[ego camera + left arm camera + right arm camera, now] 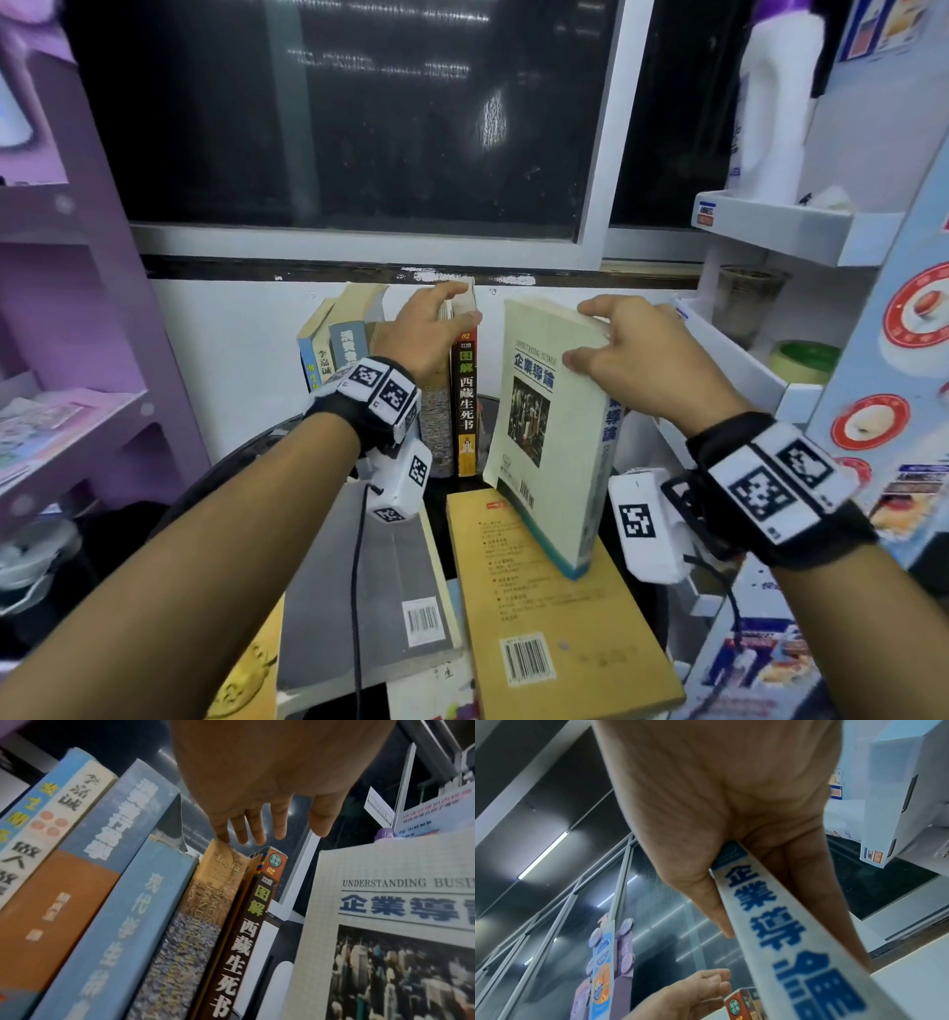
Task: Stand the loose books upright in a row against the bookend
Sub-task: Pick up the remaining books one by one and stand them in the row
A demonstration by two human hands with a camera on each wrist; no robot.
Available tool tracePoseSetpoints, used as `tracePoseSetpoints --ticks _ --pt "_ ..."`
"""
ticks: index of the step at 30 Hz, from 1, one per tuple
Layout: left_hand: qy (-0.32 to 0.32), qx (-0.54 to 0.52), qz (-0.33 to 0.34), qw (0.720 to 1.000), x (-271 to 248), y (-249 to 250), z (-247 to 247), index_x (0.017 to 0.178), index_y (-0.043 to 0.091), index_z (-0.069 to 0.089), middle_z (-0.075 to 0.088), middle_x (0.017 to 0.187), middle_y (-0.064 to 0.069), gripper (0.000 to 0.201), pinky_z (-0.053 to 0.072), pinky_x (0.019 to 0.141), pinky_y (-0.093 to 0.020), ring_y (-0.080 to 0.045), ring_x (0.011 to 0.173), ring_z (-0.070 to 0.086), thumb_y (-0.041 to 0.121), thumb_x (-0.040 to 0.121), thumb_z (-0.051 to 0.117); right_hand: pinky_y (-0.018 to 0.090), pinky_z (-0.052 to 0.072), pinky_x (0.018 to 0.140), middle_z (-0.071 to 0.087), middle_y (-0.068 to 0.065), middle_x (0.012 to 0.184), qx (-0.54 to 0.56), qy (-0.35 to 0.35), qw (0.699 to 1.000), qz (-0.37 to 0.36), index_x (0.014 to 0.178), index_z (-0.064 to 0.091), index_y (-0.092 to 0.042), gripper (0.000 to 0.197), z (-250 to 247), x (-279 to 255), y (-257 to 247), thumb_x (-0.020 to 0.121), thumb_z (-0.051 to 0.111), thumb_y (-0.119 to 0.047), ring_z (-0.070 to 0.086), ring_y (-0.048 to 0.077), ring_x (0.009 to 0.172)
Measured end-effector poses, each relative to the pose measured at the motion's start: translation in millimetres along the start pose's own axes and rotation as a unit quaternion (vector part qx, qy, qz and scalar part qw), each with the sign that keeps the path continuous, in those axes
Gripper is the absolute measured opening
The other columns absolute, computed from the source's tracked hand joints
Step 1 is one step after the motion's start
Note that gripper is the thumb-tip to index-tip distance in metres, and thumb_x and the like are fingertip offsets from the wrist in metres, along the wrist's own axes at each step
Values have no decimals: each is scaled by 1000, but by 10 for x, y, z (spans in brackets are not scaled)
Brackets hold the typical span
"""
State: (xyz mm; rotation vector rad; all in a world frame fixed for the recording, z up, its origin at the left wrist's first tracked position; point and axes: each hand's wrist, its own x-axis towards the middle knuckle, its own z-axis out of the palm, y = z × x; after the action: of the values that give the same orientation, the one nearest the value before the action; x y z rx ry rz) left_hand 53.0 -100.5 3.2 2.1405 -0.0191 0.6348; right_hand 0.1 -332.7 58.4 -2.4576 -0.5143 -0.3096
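Right hand clamped on top edge of the cream book, thumb on the front cover, fingers over the far side. Book is upright but tilted, its bottom corner resting on the tan book lying flat below the hand.

Left hand, just left of it, has straight fingers spread over the tops of the standing row, bracing it; nothing gripped.

Step in hand, as I read it: slot the cream book into the gap right of the black-spine book. Suggest lift clear of the tan book, square the spine outward, set down flush, then slide left until covers touch. Keep left hand pressing, since the row leans left. Bookend not clearly identifiable.

Readable: cream cover "UNDERSTANDING BUSI…" and 企業導論, repeated on its spine. Black spine: "02", 图解 西藏生死书. Blue spine left of that: 现代学生…, rest blurred. Barcodes on the tan book and the grey book beside it.
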Motion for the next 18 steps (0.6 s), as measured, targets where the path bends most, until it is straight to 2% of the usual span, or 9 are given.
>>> tracePoseSetpoints --ticks 5,9,14,18 --pt "-35 74 11 997 152 -105 14 141 29 44 39 150 0 49 30 112 -42 -19 137 36 43 94 52 35 57 75 65 9 111 -41 29 999 -3 120 57 -15 31 177 277 -50 91 60 -24 64 28 95" --pt "-46 91 41 994 248 -199 11 136 26 51 43 147 0 43 28 113 -40 -19 135 37 40 94 53 42 58 77 62 12 115 -41 43 998 -2 119 55 -16 29 377 550 -62 91 58 -25 62 31 97" --pt "-52 12 30 998 293 -350 -1 126 30 55 47 144 6 36 35 110 -46 -16 129 44 41 91 58 46 58 79 63 14 120 -33 55 998 2 126 52 -14 35 659 851 -28 93 57 -26 63 33 100" --pt "-59 -23 22 998 325 -456 23 119 36 55 40 149 15 33 33 112 -44 -15 133 42 47 88 61 48 55 85 61 15 120 -23 61 998 9 129 50 -15 40 862 1030 27 92 58 -26 60 35 104"
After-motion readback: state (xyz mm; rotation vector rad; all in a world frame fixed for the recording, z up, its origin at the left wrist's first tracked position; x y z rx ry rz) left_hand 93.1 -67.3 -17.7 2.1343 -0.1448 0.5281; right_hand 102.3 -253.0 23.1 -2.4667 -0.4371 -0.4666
